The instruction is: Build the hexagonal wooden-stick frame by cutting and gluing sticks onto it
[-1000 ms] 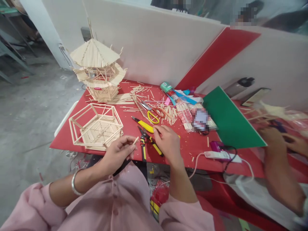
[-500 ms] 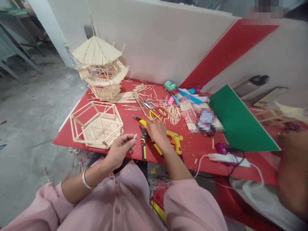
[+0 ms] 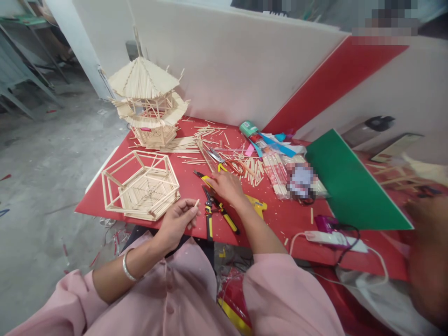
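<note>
Left hand closed in a pinch, thumb and fingertips gripping a short wooden stick just above the near edge of the red table. Right hand farther out, palm down with fingers bent, over the yellow knife; its dark tip points far and left. Cannot tell whether the fingers grip the knife or merely rest on it (the hand hides most of the handle). Cutters between the two hands, handles spread toward the near edge. Yellow glue gun to the right of the right hand, partly covered by the forearm. Scissors just beyond the knife, among loose sticks. Six-sided stick frame on the near left of the table, beside the left hand, its floor laid with sticks. Roofed stick tower upright at far left. Packets of sticks right of the loose pile; green board farther right. Another person's arm at far right, blurred.
</note>
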A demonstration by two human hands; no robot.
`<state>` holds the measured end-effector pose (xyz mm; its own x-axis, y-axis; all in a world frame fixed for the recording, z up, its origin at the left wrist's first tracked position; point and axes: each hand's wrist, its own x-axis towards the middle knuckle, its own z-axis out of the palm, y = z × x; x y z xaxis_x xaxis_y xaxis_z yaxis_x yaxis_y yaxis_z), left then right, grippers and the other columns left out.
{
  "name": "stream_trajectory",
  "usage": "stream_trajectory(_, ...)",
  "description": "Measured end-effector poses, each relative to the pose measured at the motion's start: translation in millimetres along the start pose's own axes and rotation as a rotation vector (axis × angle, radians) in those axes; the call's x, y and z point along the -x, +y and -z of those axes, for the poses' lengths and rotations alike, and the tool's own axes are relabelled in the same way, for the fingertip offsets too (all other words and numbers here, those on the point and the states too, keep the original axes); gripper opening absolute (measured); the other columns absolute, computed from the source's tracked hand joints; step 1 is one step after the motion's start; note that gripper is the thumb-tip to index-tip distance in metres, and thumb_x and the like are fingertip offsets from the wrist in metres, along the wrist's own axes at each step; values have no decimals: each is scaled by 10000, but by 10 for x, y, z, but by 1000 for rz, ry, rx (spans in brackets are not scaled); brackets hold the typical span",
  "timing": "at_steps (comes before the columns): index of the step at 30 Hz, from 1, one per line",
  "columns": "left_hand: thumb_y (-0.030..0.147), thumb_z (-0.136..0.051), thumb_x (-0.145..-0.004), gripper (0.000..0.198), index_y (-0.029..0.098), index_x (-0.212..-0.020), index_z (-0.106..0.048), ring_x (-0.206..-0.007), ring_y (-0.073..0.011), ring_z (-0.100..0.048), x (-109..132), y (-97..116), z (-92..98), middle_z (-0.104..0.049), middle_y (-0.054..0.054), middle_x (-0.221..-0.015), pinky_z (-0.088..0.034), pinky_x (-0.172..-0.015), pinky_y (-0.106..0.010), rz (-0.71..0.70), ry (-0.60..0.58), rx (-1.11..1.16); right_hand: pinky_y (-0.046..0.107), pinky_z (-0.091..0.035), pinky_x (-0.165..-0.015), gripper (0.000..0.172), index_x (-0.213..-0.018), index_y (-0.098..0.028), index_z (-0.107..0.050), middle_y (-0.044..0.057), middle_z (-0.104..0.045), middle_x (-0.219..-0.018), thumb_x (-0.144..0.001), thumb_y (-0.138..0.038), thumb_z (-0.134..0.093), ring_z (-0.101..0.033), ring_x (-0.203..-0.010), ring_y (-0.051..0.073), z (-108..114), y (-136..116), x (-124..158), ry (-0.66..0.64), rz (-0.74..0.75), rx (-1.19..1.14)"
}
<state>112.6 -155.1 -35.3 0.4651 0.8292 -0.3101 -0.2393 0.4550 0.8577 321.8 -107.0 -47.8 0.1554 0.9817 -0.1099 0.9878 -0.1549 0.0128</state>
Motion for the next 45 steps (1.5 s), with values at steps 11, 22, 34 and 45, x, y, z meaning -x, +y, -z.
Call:
stream_trajectory(11,458,-720,-769,338,150,-831,-596,-460,-34,-379,-41,24,-103,-634,4,-683,-286,-441,-177,-50,-36,32,399,-448,-891,462,-1321,-132,-518,228,-608,-1194,-900,-322,-510,-586,-1127,325,-50,395,-526,-71,-223,48)
stream_trajectory(22,441,-712,-789,337,156,-967,-683,-493,-42,-440,-34,36,-88,-641,8,-690,-342,-471,-181,-134,5,-37,391,-433,-927,533,-1428,-162,-393,177,-572,-1164,-925,-320,-476,-555,-1111,290,179,467,-130,200,-172,-80)
stream_trajectory(34,360,-679,-815,205,156,-811,-666,-619,-109,-561,19,-12,-138,-631,1,-675,-461,-611,-226,-296,-106,-217,354,-489,-746,514,-1384,-211,-429,103,-568,-1041,-926,-435,-494,-601,-881,237,167,-81,1571,143,133,-401)
stream_trajectory(45,253,-565,-872,177,160,-743,-643,-660,-123,-569,190,10,104,-631,-11,-693,-477,-649,-231,-439,-122,-412,373,-494,-783,566,-1404,-244,-420,97,-574,-1091,-912,-504,-522,-611,-969,263,224,-211,1606,30,183,-396)
